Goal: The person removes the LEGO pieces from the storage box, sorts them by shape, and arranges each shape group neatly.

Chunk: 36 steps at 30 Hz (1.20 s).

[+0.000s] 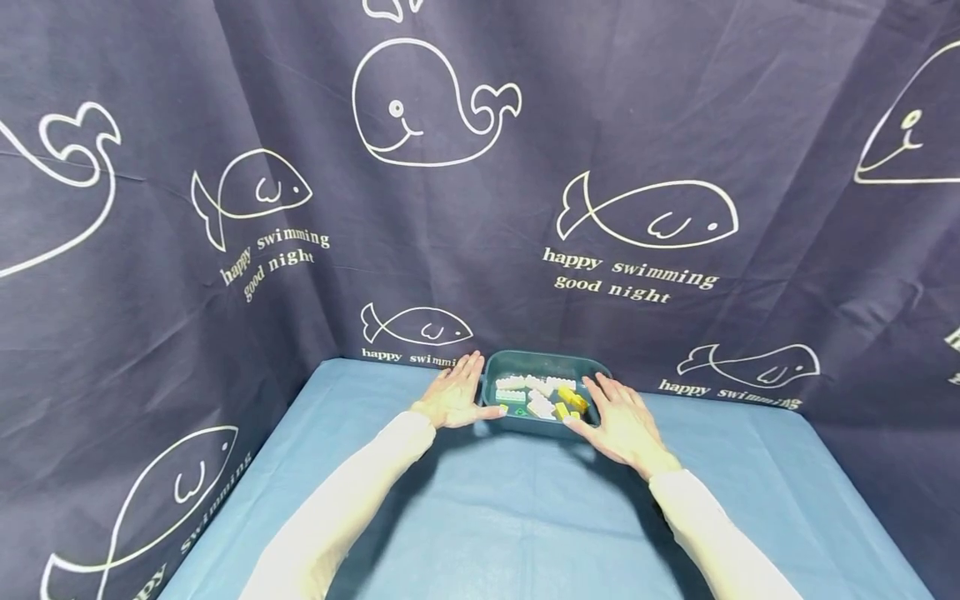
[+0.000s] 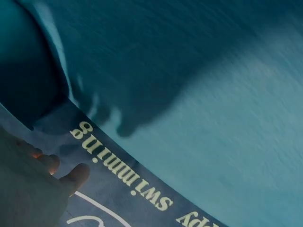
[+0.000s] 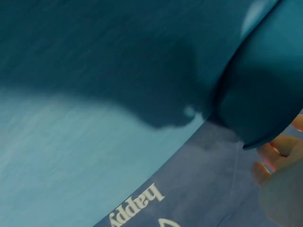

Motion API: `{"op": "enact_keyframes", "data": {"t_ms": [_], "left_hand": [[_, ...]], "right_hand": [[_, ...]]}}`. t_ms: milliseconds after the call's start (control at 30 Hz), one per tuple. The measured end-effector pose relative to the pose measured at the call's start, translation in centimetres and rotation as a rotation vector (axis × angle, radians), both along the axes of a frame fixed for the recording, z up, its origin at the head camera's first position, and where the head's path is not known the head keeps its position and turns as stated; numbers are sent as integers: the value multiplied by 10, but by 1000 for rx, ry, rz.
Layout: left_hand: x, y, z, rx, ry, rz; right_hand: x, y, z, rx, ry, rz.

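Note:
A dark teal plastic basin [image 1: 547, 428] stands at the back of the table with several toy building bricks inside. White bricks [image 1: 542, 406], pale green bricks [image 1: 512, 396] and yellow bricks [image 1: 573, 398] lie loose in it. At the basin's left end is my left hand [image 1: 452, 397], fingers extended forward and thumb reaching to the front rim. My right hand [image 1: 624, 423] lies along the right end, fingers straight and thumb at the front rim. In the right wrist view, the right fingers [image 3: 272, 153] are at the basin's rim; the left wrist view shows the left fingertips [image 2: 75, 176] beside the basin's wall.
A light blue cloth [image 1: 517, 517] covers the table. Directly behind the basin hangs a dark blue curtain [image 1: 480, 233] with white fish and whale drawings, and it also runs along both sides. Shadows of the arms fall on the cloth.

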<state>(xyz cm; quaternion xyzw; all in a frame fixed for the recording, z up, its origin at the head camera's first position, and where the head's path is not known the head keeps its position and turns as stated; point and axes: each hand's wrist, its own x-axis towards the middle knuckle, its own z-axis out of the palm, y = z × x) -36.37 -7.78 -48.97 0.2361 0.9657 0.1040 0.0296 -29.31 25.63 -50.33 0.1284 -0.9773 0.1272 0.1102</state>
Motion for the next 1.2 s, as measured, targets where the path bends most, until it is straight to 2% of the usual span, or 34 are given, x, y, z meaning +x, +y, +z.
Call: {"op": "enact_keyframes", "data": {"t_ms": [233,467,567,767,1000,1200], "left_hand": [[-1,11,-7,53,-14,-14],[-4,18,-13,72,-3,-9],[-4,22,-15,91,-22,-16],[-4,28,-20,146,-54,-2],[-3,28,-24,168,-49,6],[-4,26,-25,198,-45,9]], "right_hand": [[-10,-22,3,-19,-10,17],[-26,-51,5,-74,-93,40],[-34,-59,6,-112,-129,43],[-49,-69,5,-144,-169,55],[-65,-74,3,-167,-215,44],[-77,-75,-1,-244,-222,59]]}}
